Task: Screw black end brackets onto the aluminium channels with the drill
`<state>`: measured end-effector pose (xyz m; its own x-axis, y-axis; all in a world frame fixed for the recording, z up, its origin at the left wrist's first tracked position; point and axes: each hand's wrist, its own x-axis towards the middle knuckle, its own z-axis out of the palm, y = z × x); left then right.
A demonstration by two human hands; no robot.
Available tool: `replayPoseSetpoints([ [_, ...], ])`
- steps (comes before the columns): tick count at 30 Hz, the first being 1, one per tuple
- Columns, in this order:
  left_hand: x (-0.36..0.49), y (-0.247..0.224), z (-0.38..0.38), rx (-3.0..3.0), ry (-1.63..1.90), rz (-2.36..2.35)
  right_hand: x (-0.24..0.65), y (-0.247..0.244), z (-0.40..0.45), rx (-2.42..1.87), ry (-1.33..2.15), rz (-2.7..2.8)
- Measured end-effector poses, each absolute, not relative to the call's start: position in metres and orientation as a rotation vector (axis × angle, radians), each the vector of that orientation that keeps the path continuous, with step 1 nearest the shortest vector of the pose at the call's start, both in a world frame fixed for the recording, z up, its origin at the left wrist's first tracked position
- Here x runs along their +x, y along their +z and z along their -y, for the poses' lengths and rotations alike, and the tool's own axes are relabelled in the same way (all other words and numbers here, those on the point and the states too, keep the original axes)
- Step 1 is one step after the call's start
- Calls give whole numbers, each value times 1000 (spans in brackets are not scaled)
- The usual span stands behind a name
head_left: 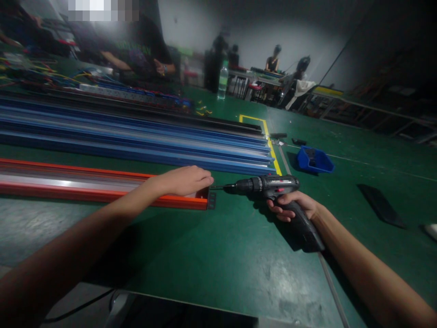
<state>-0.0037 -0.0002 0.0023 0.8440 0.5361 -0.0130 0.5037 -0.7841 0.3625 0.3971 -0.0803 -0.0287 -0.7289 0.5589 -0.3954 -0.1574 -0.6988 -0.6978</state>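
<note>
A long orange metal profile (177, 202) lies on the green table, with a black end cap (212, 199) at its right end. Over that end rests my left hand (187, 180), its fingers together and curled at the profile's far edge beside the cap. My right hand (293, 205) is wrapped round the grip of a black cordless drill (280, 182). The drill points left, and its bit reaches the end cap near my left fingertips. Whether the tip touches a screw cannot be made out.
Blue profiles (136, 136) lie behind the orange one. A blue bin (314, 160) and a black flat object (380, 205) are to the right. A bottle (223, 81) stands farther back. People and wires are across the green table (205, 255).
</note>
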Motion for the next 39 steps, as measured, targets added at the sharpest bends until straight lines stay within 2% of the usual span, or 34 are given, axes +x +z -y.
replayPoseSetpoints([
  [39, -4, 5, 1, 2663, 74, -789, 393, -25, 82, -789, 2412, 960],
])
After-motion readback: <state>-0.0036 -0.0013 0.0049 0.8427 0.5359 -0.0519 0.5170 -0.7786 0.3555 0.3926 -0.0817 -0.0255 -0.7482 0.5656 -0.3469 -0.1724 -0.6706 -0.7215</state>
